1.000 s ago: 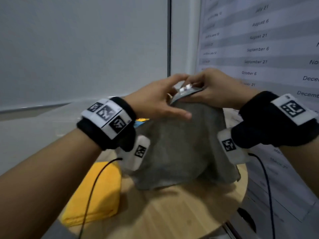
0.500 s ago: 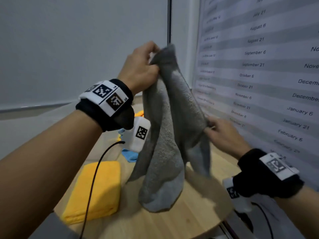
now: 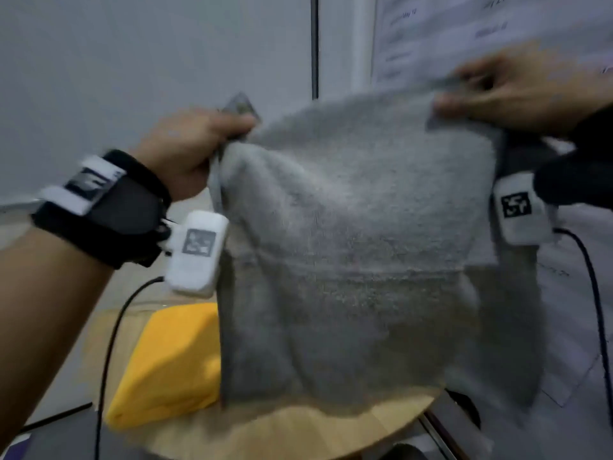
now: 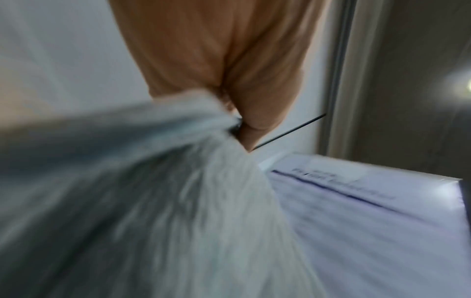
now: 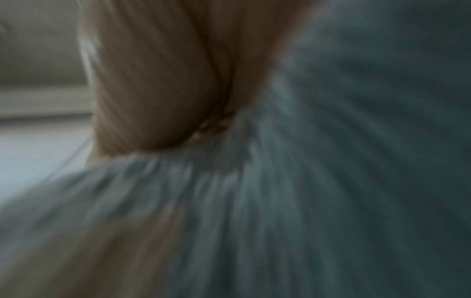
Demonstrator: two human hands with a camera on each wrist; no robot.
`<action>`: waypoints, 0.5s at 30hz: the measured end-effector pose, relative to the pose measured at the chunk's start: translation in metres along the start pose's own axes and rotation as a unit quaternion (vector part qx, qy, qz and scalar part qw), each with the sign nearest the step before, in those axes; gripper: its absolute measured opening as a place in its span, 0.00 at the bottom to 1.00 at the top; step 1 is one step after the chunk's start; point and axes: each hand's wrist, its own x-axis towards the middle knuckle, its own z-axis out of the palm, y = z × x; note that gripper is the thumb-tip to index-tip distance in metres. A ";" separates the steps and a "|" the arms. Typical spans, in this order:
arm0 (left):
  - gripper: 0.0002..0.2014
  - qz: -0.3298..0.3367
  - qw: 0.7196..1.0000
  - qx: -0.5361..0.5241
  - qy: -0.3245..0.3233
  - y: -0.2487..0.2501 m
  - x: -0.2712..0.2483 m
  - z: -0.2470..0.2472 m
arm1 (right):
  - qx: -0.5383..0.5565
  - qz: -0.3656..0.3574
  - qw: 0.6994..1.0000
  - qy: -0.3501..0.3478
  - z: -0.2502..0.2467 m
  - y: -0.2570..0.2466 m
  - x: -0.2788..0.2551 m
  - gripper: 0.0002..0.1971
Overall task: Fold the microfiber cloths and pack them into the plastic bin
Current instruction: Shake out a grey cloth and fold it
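A grey microfiber cloth (image 3: 355,247) hangs spread out in the air above the round wooden table (image 3: 298,433). My left hand (image 3: 199,141) grips its upper left corner, and my right hand (image 3: 517,94) pinches its upper right corner. In the left wrist view my left hand (image 4: 239,113) holds the bunched grey cloth (image 4: 158,201). In the blurred right wrist view my right hand (image 5: 178,100) holds the grey cloth (image 5: 305,181). A folded yellow cloth (image 3: 169,363) lies on the table at the left, partly behind the grey one. No plastic bin is in view.
A white wall (image 3: 132,78) stands behind the table. On the right hangs a printed schedule poster (image 3: 464,34). Black cables (image 3: 109,343) run down from both wrist cameras. The hanging cloth hides most of the table.
The cloth went from a bunch held high by my left hand to a flat spread sheet. My right hand rose to the upper right corner, and my left hand moved lower and leftward.
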 end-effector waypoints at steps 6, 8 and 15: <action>0.09 -0.153 0.958 0.211 0.121 -0.141 0.020 -0.019 | -0.166 0.065 0.917 -0.356 0.110 0.057 -0.006 0.15; 0.05 -0.158 0.945 0.255 0.130 -0.168 0.025 -0.032 | -0.162 0.063 0.934 -0.312 0.137 0.072 -0.012 0.11; 0.06 -0.089 0.947 0.292 0.100 -0.159 0.041 -0.037 | -0.090 0.079 0.980 -0.157 0.150 0.088 -0.009 0.07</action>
